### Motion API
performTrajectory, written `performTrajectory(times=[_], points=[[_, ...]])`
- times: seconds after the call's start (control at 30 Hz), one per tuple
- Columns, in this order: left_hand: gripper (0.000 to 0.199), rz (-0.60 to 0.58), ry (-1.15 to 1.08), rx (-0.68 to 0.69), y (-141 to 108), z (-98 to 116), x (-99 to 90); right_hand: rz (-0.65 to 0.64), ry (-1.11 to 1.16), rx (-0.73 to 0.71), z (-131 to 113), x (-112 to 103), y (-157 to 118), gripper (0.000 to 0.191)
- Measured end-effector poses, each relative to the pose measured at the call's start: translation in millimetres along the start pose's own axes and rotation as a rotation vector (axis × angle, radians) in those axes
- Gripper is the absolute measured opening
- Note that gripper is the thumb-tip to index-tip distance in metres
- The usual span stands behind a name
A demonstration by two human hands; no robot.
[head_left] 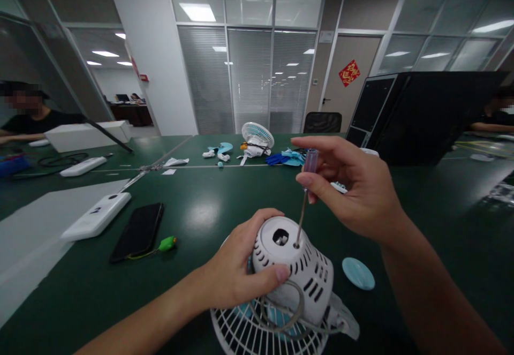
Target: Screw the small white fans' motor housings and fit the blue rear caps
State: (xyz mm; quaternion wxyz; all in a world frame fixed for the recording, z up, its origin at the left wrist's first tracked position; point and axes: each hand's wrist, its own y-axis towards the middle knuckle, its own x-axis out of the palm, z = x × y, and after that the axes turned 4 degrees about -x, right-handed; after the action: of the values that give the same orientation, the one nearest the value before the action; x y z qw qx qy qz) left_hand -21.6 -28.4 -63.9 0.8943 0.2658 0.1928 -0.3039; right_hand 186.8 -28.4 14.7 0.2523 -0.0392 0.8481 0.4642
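Observation:
A small white fan [317, 274] lies grille-down on the green table, its slotted motor housing facing up and its cord looped round it. My left hand [241, 269] is closed round the housing from the left, thumb across its near side. In my right hand [349, 183] a screwdriver [310, 162] with a clear purplish handle is gripped between thumb and fingers. Its shaft slants down, with the tip in a small hole in the housing's top, beside a larger dark opening. To the right of the fan rests a light-blue round cap [358, 273].
A black phone [138, 232] with a green charm [167, 244] and a white device [97, 216] lie at left. Farther back are another fan [257, 141], blue parts [295, 157] and small white pieces. A large black box [417, 114] stands at right; people sit at both sides.

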Motion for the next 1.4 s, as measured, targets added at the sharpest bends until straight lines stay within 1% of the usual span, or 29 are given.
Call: performTrajectory(times=[0.2,0.3,0.43,0.5,0.57,0.63,0.7,0.77,0.83,0.93,1.0,1.03,1.17,1.23,1.4], points=[[0.055,0.001,0.01,-0.006,0,-1,-0.1,-0.022,-0.043,-0.019,1,-1,1,0.037],[0.054,0.002,0.012,0.005,0,0,-0.1,-0.011,-0.124,-0.076,-2,-1,0,0.038],[0.052,0.002,-0.005,0.003,0,1,-0.2,0.042,-0.199,-0.172,-9,-3,-4,0.044],[0.051,-0.004,-0.015,0.012,0,2,-0.2,0.016,-0.156,-0.213,-12,-4,-6,0.044],[0.05,0.001,-0.029,0.022,1,4,0.0,-0.032,-0.055,-0.255,-15,-4,-6,0.039],[0.05,0.013,-0.037,0.018,1,4,0.2,-0.04,0.046,-0.28,-15,-4,-5,0.037],[0.05,0.013,-0.036,0.014,1,4,0.2,-0.01,0.076,-0.26,-14,-3,-3,0.035],[0.05,0.0,-0.031,0.015,1,3,0.0,0.04,0.053,-0.236,-11,-4,-3,0.029],[0.051,-0.01,-0.023,0.028,1,1,-0.1,0.063,0.016,-0.219,-9,-6,-2,0.028],[0.051,-0.006,-0.012,0.049,1,-2,0.3,0.013,0.005,-0.204,-7,-7,-2,0.027],[0.052,0.0,-0.013,0.064,1,-3,0.8,-0.017,0.07,-0.209,-7,-6,-1,0.028],[0.051,0.0,-0.014,0.07,1,-3,0.9,-0.01,0.102,-0.212,-7,-6,-1,0.027],[0.051,0.0,-0.02,0.061,1,-2,0.5,0.108,0.145,-0.202,-9,-6,0,0.014],[0.051,-0.001,-0.023,0.052,0,-1,0.2,0.146,0.164,-0.197,-10,-5,1,0.017],[0.051,0.006,-0.011,0.061,1,-2,0.2,0.153,0.252,-0.197,-12,0,0,0.025]])
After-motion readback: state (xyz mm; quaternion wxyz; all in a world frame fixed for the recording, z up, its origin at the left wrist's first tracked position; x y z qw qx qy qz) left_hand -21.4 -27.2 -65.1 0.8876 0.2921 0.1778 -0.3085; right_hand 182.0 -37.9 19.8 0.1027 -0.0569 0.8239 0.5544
